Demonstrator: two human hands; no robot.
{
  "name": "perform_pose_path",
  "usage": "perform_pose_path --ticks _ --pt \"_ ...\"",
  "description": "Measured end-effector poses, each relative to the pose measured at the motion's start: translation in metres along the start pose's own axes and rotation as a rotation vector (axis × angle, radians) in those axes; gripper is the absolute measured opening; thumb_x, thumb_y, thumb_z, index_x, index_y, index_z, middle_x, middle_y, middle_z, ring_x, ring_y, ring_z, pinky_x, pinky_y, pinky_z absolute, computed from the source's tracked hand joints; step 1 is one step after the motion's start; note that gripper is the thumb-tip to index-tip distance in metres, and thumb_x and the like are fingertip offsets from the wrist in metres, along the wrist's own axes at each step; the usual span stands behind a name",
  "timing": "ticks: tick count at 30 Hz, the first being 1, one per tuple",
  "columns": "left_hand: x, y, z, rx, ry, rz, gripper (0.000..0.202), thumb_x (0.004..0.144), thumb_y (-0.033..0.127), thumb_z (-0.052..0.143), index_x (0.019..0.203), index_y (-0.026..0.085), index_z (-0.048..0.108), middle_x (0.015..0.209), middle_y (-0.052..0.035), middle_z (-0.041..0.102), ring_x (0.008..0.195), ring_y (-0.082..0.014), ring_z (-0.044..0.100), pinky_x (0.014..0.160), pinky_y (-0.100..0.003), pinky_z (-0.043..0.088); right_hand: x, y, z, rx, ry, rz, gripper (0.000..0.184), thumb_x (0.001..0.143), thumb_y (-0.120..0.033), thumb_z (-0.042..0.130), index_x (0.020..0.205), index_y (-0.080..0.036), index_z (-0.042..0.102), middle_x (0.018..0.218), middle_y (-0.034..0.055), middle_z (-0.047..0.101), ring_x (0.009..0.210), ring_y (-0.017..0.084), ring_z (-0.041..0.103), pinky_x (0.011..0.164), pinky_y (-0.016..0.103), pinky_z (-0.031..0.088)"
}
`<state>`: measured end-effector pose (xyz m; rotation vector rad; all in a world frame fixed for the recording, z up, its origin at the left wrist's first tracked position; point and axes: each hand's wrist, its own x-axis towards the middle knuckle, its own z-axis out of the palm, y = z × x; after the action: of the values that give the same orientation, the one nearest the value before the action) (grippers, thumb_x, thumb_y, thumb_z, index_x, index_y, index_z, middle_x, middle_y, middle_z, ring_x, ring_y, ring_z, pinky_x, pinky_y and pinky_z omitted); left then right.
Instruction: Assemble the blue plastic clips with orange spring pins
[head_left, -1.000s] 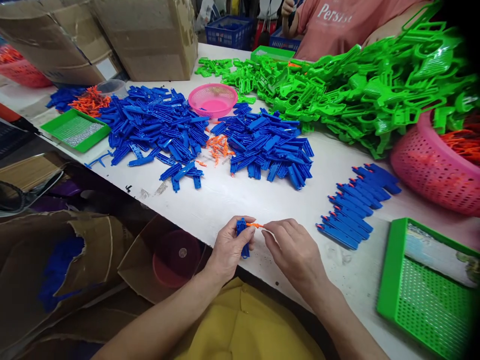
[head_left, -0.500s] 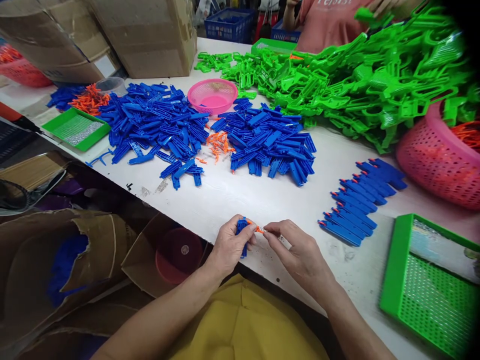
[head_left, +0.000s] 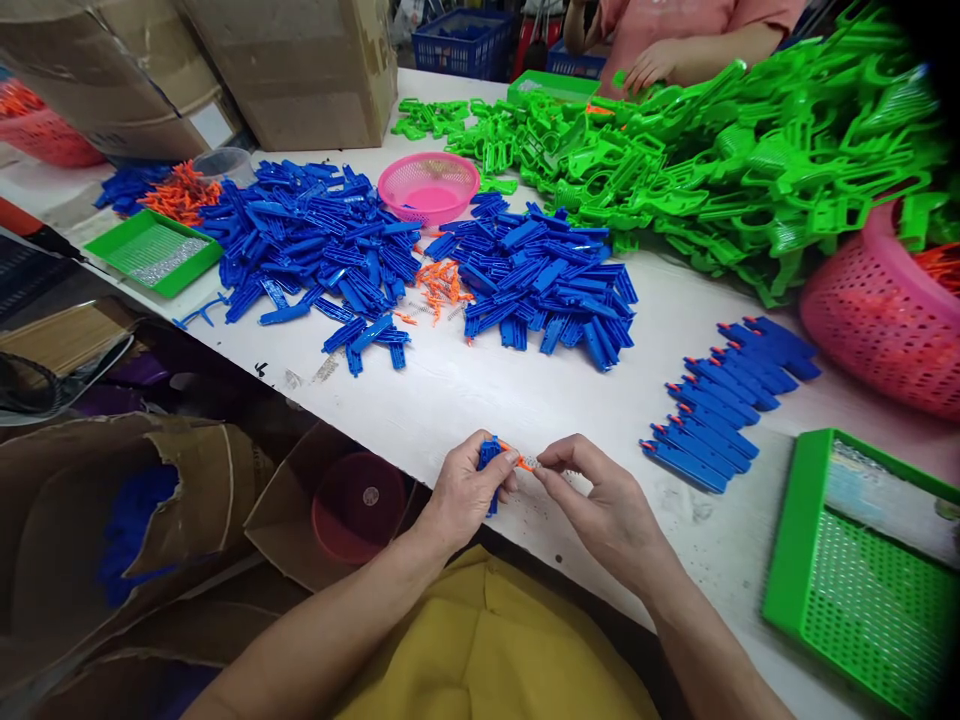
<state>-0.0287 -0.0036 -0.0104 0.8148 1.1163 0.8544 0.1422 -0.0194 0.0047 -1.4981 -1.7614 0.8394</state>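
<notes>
At the front edge of a white table [head_left: 517, 400], I have the left hand [head_left: 461, 492] closed around a blue part [head_left: 489, 453], an orange piece [head_left: 526, 464] under its thumb, while the right hand [head_left: 606, 498] pinches the orange end beside what looks like a spring. A steady left grip and a straight, gentle push should, I judge, stop the coil slipping. Beyond, orange-tipped blue parts [head_left: 720, 403] lie in a staggered row.

The co-worker's bare hand [head_left: 651, 65] is now farther left behind the heap of green plastic parts [head_left: 675, 175]; the slim orange plastic piece [head_left: 525, 463] slopes, no longer level.
</notes>
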Motion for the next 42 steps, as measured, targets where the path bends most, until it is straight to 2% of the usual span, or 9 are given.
perform_pose_path --ticks 7,15,19,22,25,29,33,37,42 --pt "-0.001 0.003 0.0 0.003 -0.02 0.007 0.031 0.081 0.047 0.068 0.078 0.019 0.056 0.062 0.0025 0.06 0.052 -0.0095 0.05 0.052 -0.022 0.037 -0.001 0.003 0.0 -0.002 0.0 -0.014 0.007 0.092 -0.026 0.058 0.087 -0.023 0.061 0.084 0.001 0.066 0.078 0.016 0.062 0.069 0.029 0.051" --pt "0.001 -0.003 0.0 -0.03 -0.008 -0.041 0.031 0.081 0.046 0.069 0.078 0.019 0.055 0.062 0.0029 0.059 0.052 -0.0091 0.049 0.052 -0.022 0.038 -0.002 0.004 0.005 -0.317 0.071 -0.427 0.018 0.094 -0.01 0.047 0.091 -0.023 0.06 0.089 0.0062 0.063 0.086 0.019 0.058 0.074 0.033 0.051" --pt "0.003 -0.003 0.001 -0.063 0.011 -0.049 0.032 0.079 0.047 0.07 0.077 0.018 0.056 0.064 0.0019 0.061 0.052 -0.0093 0.05 0.052 -0.023 0.038 -0.003 0.014 0.009 -0.42 0.068 -0.543 0.026 0.094 -0.007 0.044 0.097 -0.024 0.062 0.093 0.0063 0.066 0.086 0.019 0.059 0.092 0.042 0.051" --pt "0.004 -0.002 0.002 -0.129 0.026 -0.065 0.033 0.077 0.048 0.072 0.079 0.018 0.057 0.063 0.0014 0.062 0.051 -0.0095 0.05 0.052 -0.023 0.038 -0.004 0.021 0.013 -0.393 0.083 -0.52 0.024 0.094 -0.008 0.045 0.099 -0.024 0.061 0.094 0.0064 0.065 0.088 0.019 0.058 0.086 0.039 0.053" --pt "0.004 -0.001 0.002 -0.156 0.043 -0.065 0.034 0.076 0.048 0.073 0.079 0.018 0.057 0.062 0.0015 0.062 0.05 -0.0093 0.049 0.05 -0.023 0.037 -0.004 0.019 0.014 -0.295 0.098 -0.417 0.017 0.095 -0.013 0.049 0.102 -0.024 0.059 0.095 0.0064 0.063 0.09 0.019 0.059 0.075 0.034 0.053" --pt "0.003 0.0 0.003 -0.134 0.039 -0.034 0.033 0.077 0.047 0.072 0.079 0.018 0.056 0.061 0.0017 0.062 0.049 -0.0089 0.049 0.049 -0.022 0.035 -0.004 0.01 0.012 -0.241 0.093 -0.319 0.014 0.096 -0.021 0.054 0.11 -0.024 0.057 0.098 0.0066 0.064 0.093 0.021 0.062 0.076 0.034 0.053" --pt "0.002 0.002 0.004 -0.132 0.051 -0.031 0.033 0.077 0.047 0.072 0.08 0.018 0.057 0.062 0.0015 0.062 0.05 -0.0092 0.05 0.05 -0.023 0.036 -0.003 0.004 0.011 -0.418 0.131 -0.393 0.012 0.096 -0.02 0.055 0.107 -0.022 0.06 0.095 0.0075 0.065 0.088 0.021 0.059 0.074 0.035 0.051" --pt "0.002 0.003 0.006 -0.154 0.051 -0.028 0.03 0.079 0.045 0.07 0.08 0.018 0.057 0.062 0.001 0.062 0.053 -0.0098 0.05 0.052 -0.023 0.038 -0.004 -0.001 0.011 -0.625 0.201 -0.462 0.02 0.095 -0.02 0.057 0.115 -0.02 0.061 0.098 0.0103 0.067 0.088 0.023 0.058 0.076 0.037 0.048" --pt "0.002 0.001 0.007 -0.145 0.056 -0.02 0.029 0.081 0.044 0.069 0.082 0.017 0.058 0.062 0.0016 0.061 0.053 -0.0095 0.05 0.051 -0.022 0.038 -0.004 -0.001 0.011 -0.65 0.161 -0.485 0.013 0.095 -0.016 0.056 0.105 -0.02 0.063 0.094 0.0076 0.067 0.086 0.021 0.056 0.075 0.035 0.045"
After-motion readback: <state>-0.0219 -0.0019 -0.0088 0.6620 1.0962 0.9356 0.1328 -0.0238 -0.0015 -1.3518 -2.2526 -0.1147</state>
